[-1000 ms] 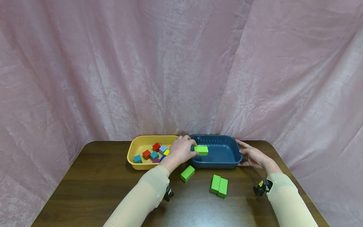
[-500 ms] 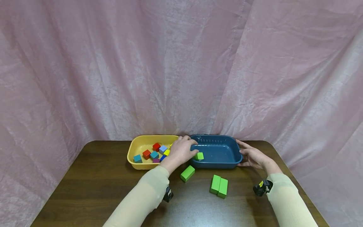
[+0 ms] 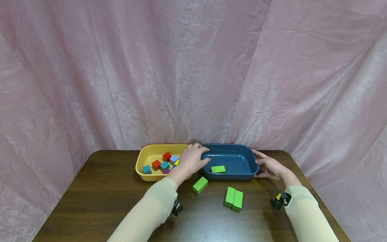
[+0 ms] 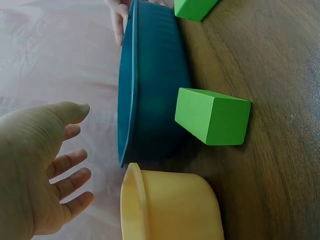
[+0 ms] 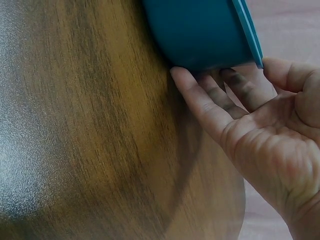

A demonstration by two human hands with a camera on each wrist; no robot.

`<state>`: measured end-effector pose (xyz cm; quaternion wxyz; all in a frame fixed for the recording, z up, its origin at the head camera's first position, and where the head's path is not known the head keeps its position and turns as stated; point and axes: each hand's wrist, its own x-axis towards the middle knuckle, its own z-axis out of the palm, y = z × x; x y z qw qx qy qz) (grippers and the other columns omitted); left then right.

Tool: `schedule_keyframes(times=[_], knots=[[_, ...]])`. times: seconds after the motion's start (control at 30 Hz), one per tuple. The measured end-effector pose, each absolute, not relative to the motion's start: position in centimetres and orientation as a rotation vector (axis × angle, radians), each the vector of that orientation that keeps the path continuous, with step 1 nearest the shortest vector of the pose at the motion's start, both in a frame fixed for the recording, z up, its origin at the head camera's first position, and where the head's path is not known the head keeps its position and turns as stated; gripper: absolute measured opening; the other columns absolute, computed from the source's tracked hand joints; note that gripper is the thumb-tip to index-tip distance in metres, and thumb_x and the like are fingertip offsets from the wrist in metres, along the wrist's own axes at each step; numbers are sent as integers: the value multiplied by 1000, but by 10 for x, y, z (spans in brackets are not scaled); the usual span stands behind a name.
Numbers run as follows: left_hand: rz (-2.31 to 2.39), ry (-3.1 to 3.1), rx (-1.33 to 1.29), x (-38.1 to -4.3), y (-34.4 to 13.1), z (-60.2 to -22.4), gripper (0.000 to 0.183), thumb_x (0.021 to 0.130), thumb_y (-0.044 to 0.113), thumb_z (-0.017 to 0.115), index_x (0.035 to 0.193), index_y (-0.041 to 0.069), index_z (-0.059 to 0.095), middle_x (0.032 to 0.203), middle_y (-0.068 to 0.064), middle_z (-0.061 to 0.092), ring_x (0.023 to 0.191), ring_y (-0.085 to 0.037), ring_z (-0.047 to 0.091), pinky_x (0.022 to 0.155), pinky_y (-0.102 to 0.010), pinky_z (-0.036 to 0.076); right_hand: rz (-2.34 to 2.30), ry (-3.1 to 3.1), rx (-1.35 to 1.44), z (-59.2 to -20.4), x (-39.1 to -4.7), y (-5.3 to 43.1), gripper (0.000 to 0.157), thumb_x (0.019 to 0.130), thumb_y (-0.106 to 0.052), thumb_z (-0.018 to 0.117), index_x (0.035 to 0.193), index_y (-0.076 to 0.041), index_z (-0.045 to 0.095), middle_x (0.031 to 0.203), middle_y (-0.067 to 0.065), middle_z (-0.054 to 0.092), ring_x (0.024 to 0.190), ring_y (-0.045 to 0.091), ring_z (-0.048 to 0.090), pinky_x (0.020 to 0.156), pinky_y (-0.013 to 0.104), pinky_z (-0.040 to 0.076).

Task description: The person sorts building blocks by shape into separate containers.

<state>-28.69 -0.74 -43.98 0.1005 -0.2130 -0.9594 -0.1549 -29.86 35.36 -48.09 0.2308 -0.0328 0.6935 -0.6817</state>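
Note:
My left hand (image 3: 191, 159) hovers between the two bins with nothing in it, its fingers and thumb spread apart in the left wrist view. Below and right of it, a green block (image 3: 218, 169) lies inside the blue bin (image 3: 229, 176) near its front wall. My right hand (image 3: 269, 167) is at the blue bin's right end. In the right wrist view its extended fingers (image 5: 202, 102) touch the outer wall, and the thumb is at the rim. On the table in front lies a second green block (image 3: 200, 185), and two more green blocks (image 3: 233, 198) lie side by side.
A yellow bin (image 3: 147, 176) stands left of the blue one, holding several small cubes in red, blue, yellow and purple; my left hand and forearm hide part of it. Behind the wooden table (image 3: 99, 195) hangs a pink curtain (image 3: 193, 74).
My left hand has let go of the green block, which dropped to the bottom of the blue bin. That hand has since shifted slightly left. The right hand keeps its place.

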Motion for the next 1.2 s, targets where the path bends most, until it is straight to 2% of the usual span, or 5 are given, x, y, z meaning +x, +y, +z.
schedule_keyframes(times=[0.63,0.9,1.2], knots=[[-408,-2716,-728,-272,-5,-428,48,84,55,58,127,33,57,121,3,52,106,-19,45,86,-36,43,-1882,1901,-57,-479,-300,354,59,101,-11,32,150,-33,7,151,20,9,128,44,31,90,61,39],[-426,-2654,-788,-260,-7,-426,50,83,53,61,128,31,57,119,3,53,107,-18,45,89,-36,43,-1874,1899,-82,-479,-301,354,59,101,-11,31,150,-32,5,152,21,5,129,45,29,90,61,39],[-443,-2604,-835,-239,-21,-434,50,82,52,63,128,34,56,116,5,54,100,-15,47,78,-33,47,-1883,1885,-74,-480,-301,353,59,101,-11,32,150,-32,6,152,20,5,128,46,29,90,62,39]])
